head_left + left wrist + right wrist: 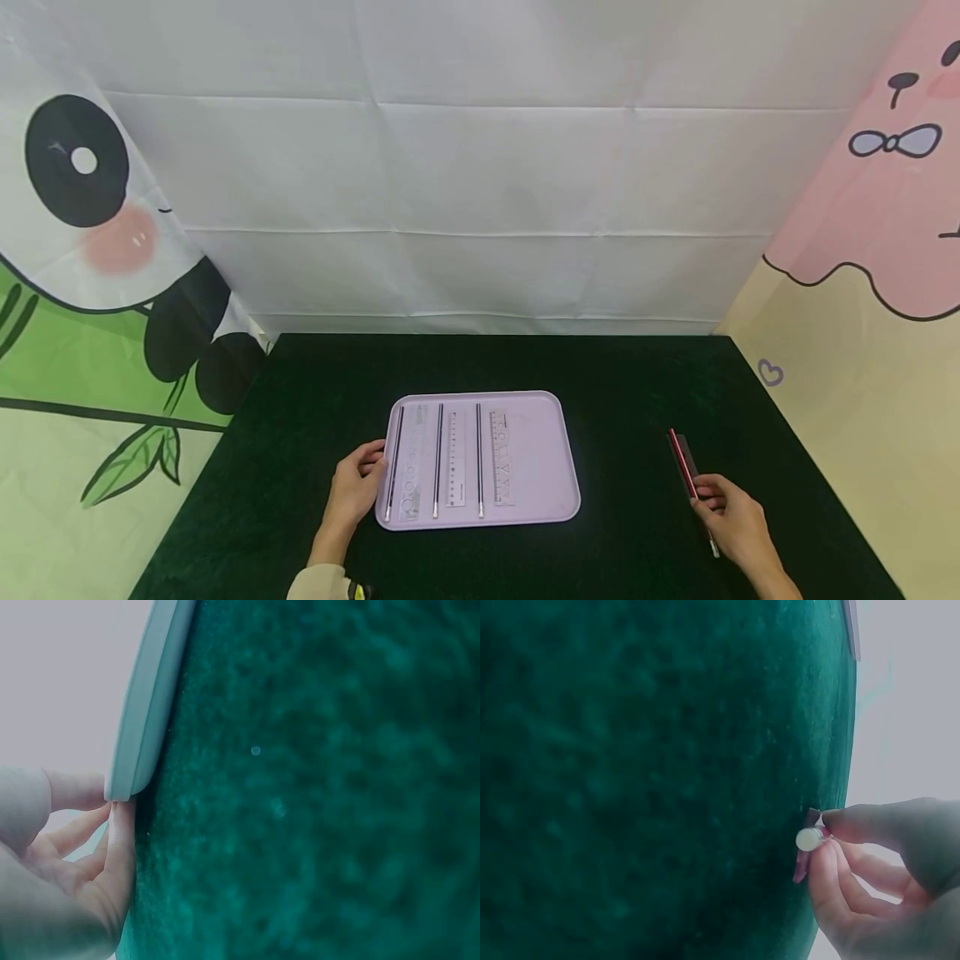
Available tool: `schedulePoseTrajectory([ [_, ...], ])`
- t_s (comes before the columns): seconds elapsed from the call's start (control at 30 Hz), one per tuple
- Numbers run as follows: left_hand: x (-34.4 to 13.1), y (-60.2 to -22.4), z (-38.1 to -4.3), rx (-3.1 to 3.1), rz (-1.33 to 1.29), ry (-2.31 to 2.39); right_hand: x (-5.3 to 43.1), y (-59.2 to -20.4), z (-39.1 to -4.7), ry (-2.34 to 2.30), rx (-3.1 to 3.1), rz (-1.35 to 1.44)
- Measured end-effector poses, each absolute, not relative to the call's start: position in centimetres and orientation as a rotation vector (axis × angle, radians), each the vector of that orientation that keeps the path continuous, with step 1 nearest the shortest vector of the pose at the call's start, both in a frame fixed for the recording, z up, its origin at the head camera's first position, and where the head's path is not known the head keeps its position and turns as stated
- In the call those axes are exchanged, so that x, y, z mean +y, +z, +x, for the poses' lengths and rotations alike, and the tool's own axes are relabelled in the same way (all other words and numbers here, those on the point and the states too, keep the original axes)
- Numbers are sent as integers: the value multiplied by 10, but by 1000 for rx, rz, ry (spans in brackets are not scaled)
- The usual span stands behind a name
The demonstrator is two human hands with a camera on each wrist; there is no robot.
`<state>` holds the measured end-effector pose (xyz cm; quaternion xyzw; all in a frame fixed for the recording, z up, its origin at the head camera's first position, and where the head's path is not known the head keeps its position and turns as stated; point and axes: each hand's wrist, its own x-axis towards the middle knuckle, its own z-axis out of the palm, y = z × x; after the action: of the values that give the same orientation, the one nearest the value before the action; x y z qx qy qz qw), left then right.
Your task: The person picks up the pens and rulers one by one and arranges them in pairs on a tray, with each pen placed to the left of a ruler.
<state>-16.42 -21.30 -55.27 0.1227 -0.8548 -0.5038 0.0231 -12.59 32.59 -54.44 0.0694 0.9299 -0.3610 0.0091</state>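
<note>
My left hand [356, 483] grips the left rim of a lavender tray [543, 458], thumb at the upper side and fingers below the edge in the left wrist view. On the tray lie three dark pencils [438, 462] and three clear rulers [457, 458], lengthwise side by side; one ruler [502, 458] has cut-out shapes. To the right of the tray, my right hand [735, 521] pinches a red pencil [681, 462] between thumb and fingers. Its white end [808, 839] faces the right wrist camera. A see-through flat strip [688, 450] lies right along the pencil.
A dark green cloth [622, 383] covers the table. White sheeting [495, 167] hangs behind it. Printed panels stand at both sides, a panda [75, 158] on the left and a pink figure [885, 208] on the right.
</note>
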Motion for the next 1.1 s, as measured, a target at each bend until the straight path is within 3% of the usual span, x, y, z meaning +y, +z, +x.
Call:
schedulePoseTrajectory([
  [0.47,-213,-555,-166,-2647,389,-1574,326,-536,-132,-1085,2864,197],
  [1.1,-214,-558,-167,-2648,400,-1579,328,-529,-131,-1400,2563,279],
])
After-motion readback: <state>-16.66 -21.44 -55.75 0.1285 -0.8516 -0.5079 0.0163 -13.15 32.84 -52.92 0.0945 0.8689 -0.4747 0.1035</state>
